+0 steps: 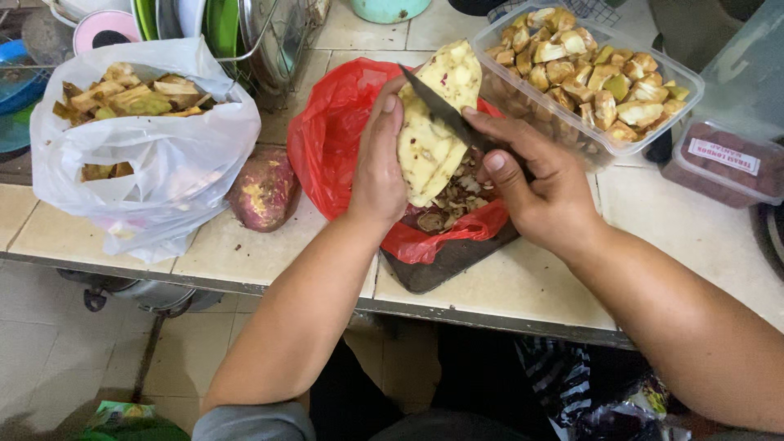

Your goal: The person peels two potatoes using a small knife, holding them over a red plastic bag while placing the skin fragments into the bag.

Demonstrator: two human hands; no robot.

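My left hand (377, 159) grips a large peeled pale-yellow sweet potato (437, 122), holding it upright over a red plastic bag (331, 139). My right hand (539, 184) holds a dark knife (441, 110) whose blade lies across the potato's upper part. Peelings lie in the red bag under the potato. The bag rests on a dark cutting board (445, 261) at the counter's front edge.
A clear tub (686, 77) of cut potato chunks stands at the right rear. A white bag (147, 163) of peels and an unpeeled reddish sweet potato (263, 189) lie at left. A lidded container (723, 159) sits far right, a dish rack (269, 37) behind.
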